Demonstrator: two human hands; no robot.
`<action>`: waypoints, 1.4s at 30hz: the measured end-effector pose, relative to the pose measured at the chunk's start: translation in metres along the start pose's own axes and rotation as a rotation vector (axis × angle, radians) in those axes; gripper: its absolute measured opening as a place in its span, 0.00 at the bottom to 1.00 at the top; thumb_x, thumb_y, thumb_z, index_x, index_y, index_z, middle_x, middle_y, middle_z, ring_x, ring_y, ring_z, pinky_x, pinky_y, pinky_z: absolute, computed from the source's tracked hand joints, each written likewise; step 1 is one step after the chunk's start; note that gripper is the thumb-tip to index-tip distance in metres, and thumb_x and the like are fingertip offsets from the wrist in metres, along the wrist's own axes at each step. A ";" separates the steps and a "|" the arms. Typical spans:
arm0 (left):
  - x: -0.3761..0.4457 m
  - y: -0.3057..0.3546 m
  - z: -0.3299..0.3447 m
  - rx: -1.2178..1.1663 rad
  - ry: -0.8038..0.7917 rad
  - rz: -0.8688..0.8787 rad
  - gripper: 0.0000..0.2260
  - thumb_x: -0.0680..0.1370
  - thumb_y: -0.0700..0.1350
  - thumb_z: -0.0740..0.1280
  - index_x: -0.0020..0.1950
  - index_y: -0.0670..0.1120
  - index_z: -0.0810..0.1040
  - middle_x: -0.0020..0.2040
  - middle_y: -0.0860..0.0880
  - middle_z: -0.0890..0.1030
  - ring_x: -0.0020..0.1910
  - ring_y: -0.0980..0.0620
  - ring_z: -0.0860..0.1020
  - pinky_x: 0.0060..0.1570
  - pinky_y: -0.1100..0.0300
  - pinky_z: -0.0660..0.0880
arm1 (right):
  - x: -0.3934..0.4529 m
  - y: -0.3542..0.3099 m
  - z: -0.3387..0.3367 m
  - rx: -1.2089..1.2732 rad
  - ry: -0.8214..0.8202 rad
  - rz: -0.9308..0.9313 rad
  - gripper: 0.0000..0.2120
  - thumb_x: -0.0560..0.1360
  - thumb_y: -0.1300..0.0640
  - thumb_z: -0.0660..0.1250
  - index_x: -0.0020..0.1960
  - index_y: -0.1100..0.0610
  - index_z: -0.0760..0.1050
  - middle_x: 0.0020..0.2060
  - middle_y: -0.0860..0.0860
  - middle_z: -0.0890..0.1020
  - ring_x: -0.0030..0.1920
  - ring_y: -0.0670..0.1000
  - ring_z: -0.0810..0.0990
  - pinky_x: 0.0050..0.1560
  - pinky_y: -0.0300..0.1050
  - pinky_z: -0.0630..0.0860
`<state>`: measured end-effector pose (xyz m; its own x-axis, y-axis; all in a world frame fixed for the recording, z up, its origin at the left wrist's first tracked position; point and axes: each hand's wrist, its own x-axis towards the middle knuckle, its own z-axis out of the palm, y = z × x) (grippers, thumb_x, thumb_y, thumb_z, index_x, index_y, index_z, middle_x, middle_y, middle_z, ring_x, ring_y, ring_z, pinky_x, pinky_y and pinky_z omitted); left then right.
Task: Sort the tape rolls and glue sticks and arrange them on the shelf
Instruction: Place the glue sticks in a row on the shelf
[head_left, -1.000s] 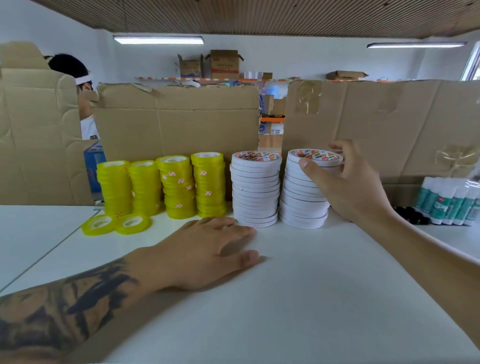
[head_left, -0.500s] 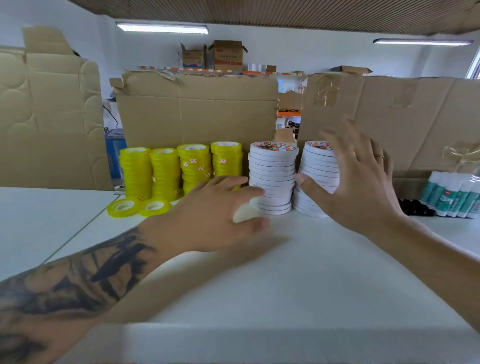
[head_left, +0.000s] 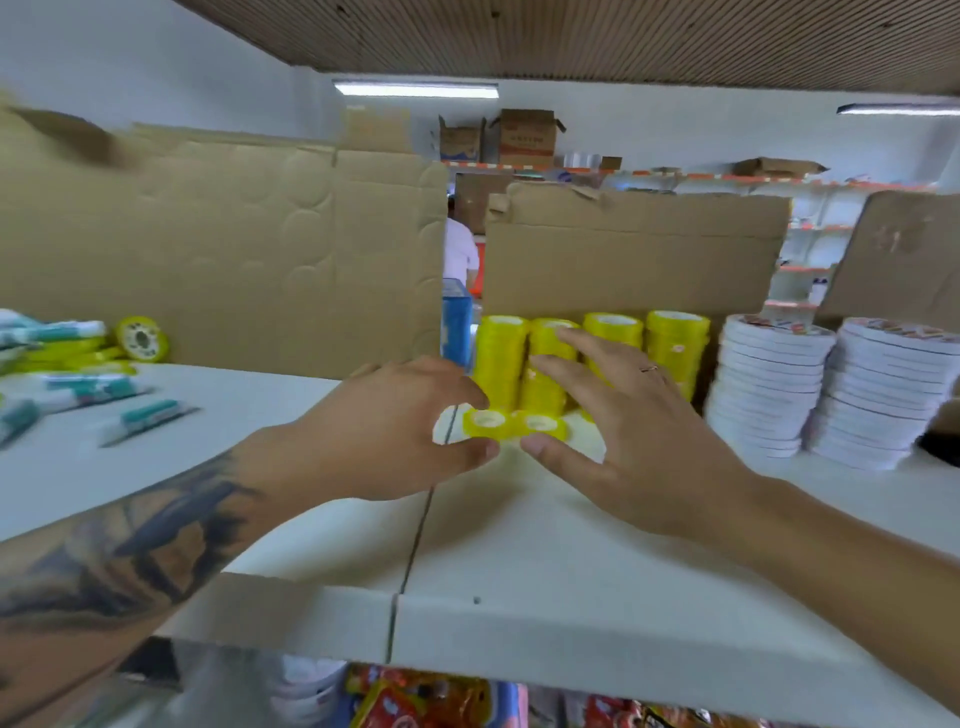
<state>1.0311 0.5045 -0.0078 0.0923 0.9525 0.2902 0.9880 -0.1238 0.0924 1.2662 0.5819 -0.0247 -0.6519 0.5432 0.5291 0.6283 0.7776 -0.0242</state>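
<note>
Your left hand (head_left: 384, 431): fingers curled, thumb and fingertips at the left one of two loose flat yellow tape rolls (head_left: 514, 425); firm grip not discernible. Your right hand (head_left: 623, 441): fingers spread, thumb just beside the right roll. Rolls lie between both hands, side by side along the white shelf (head_left: 519, 571), just before the stacked yellow tape columns (head_left: 587, 358). Stacked white tape rolls (head_left: 826, 389) toward the right edge; scattered teal-capped glue sticks (head_left: 145, 415) toward the left.

one head-worn view, close above the white shelf (head_left: 519, 545), facing forward and slightly down.
</note>
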 end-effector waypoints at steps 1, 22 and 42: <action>-0.008 -0.017 -0.002 0.011 -0.009 -0.021 0.27 0.71 0.73 0.58 0.65 0.63 0.76 0.67 0.61 0.75 0.66 0.56 0.74 0.65 0.50 0.72 | 0.012 -0.017 0.008 0.023 -0.039 -0.010 0.33 0.76 0.27 0.53 0.77 0.40 0.62 0.79 0.43 0.58 0.78 0.50 0.58 0.76 0.52 0.59; -0.078 -0.260 -0.026 0.036 -0.135 -0.387 0.23 0.79 0.51 0.66 0.74 0.54 0.70 0.66 0.49 0.78 0.65 0.46 0.76 0.59 0.56 0.73 | 0.141 -0.193 0.099 0.104 -0.443 0.021 0.30 0.78 0.30 0.56 0.77 0.39 0.60 0.77 0.38 0.60 0.77 0.48 0.58 0.75 0.50 0.61; -0.039 -0.112 -0.055 -1.253 0.043 -0.218 0.11 0.80 0.34 0.68 0.60 0.46 0.79 0.38 0.43 0.82 0.34 0.47 0.79 0.37 0.55 0.81 | 0.067 -0.137 0.039 0.188 0.110 -0.013 0.24 0.78 0.41 0.69 0.70 0.48 0.70 0.61 0.40 0.74 0.60 0.43 0.75 0.60 0.41 0.71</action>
<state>0.9096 0.4661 0.0228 -0.0843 0.9793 0.1839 0.1866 -0.1658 0.9683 1.1204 0.5241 -0.0192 -0.6024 0.5028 0.6199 0.5232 0.8352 -0.1690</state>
